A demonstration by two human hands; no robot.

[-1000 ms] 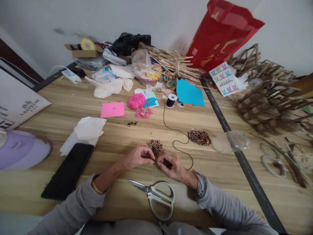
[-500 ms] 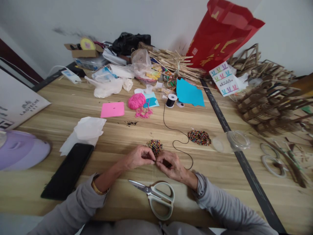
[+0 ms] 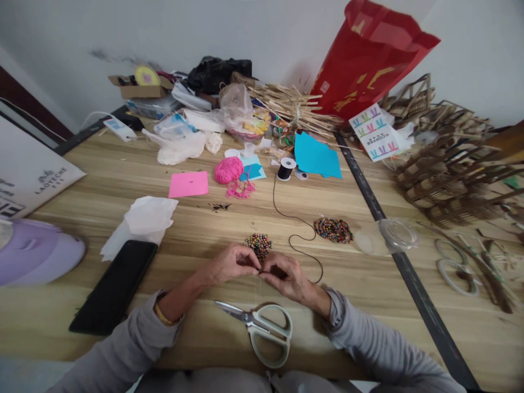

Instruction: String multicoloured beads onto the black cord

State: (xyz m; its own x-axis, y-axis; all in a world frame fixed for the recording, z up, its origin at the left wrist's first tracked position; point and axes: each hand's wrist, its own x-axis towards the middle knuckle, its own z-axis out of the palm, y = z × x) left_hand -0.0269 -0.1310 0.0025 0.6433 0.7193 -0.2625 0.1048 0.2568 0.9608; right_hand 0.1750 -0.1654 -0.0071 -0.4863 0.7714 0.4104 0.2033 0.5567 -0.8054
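My left hand (image 3: 232,263) and my right hand (image 3: 287,275) meet at the fingertips, thumb and forefinger pinched on each. What lies between the tips is too small to make out. A thin black cord (image 3: 291,217) winds from a spool (image 3: 285,169) across the table and disappears beneath my right hand. Just beyond the fingers is a small heap of multicoloured beads (image 3: 258,244). To its right lies a coiled string of similar beads (image 3: 333,230). Closer to me, scissors (image 3: 268,333) with pale handles rest on the wood, blades slightly apart and pointing left.
On the left are a black phone (image 3: 114,286), white paper (image 3: 145,218) and a purple object (image 3: 41,252). Pink yarn (image 3: 228,170), a pink card (image 3: 188,184) and blue sheets (image 3: 317,155) lie farther back. Woven baskets (image 3: 442,180) and a clear tubing coil (image 3: 399,234) are at right.
Both hands stay in nearly the same place. The fingertips have shifted very slightly, with the right hand's tips now closer against the left's.
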